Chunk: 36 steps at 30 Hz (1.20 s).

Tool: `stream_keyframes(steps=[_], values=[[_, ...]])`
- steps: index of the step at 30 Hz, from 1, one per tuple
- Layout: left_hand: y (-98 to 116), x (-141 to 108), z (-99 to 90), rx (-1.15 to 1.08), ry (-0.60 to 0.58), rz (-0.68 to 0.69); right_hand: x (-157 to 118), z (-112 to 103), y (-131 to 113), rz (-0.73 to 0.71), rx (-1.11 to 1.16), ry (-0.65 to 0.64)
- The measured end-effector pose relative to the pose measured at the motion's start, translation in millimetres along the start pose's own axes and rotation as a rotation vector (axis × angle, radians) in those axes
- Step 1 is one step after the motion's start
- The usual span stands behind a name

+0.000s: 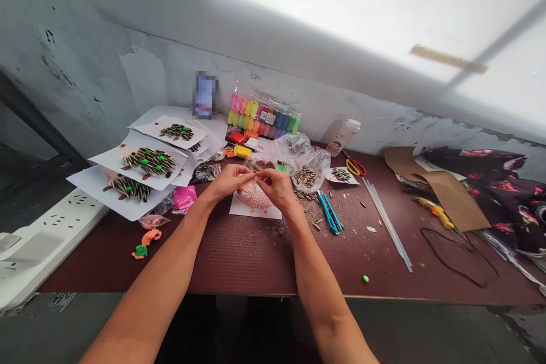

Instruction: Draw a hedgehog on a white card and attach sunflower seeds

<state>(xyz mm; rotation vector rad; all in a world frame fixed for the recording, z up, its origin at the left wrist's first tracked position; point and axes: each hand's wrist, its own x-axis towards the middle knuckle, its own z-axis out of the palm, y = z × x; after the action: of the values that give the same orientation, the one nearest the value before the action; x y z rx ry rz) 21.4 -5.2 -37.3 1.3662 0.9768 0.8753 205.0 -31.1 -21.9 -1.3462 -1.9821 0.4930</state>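
Pinching a small pale piece (251, 183) between both hands, right?

Yes. Left hand (229, 179) and right hand (275, 186) are together, fingertips closed on it from either side. Piece too small to tell the material.

Location?

Mid-table, just above a sheet with an orange hedgehog drawing (255, 205).

Right of the hands?

Clear plastic bag (294, 151) holding striped sunflower seeds (305, 177), loose seeds beside it, then a blue craft knife (329, 215). Farther right: red-and-yellow scissors (355, 167), long glue sticks (386, 222).

Left side?

Three white sheets carrying seed-covered hedgehogs (149, 162) dotted with green clay. Pink clay (185, 198) lies between those sheets and the hands.

Behind?

Packed set of coloured modelling clay (262, 116) against the wall.

Surface?

Dark red-brown tabletop (264, 264). White power strip (46, 227) along its left edge.
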Motion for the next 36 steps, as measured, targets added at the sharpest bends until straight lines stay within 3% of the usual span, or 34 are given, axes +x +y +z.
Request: stream_keyframes(steps=[4,18,26,36], values=[[-1,0,-0.6,0.004,-0.021,-0.01,2,-1,3,-0.004,-0.015,-0.052],[9,-4,1.8,0.005,-0.015,-0.011,-5,9,-12,-0.041,-0.284,0.043],[6,-3,-0.7,0.021,-0.008,-0.027,-1,1,-7,-0.015,-0.189,-0.009],[9,-5,0.9,0.086,-0.051,0.058,-9,13,-23,0.025,-0.399,0.032]])
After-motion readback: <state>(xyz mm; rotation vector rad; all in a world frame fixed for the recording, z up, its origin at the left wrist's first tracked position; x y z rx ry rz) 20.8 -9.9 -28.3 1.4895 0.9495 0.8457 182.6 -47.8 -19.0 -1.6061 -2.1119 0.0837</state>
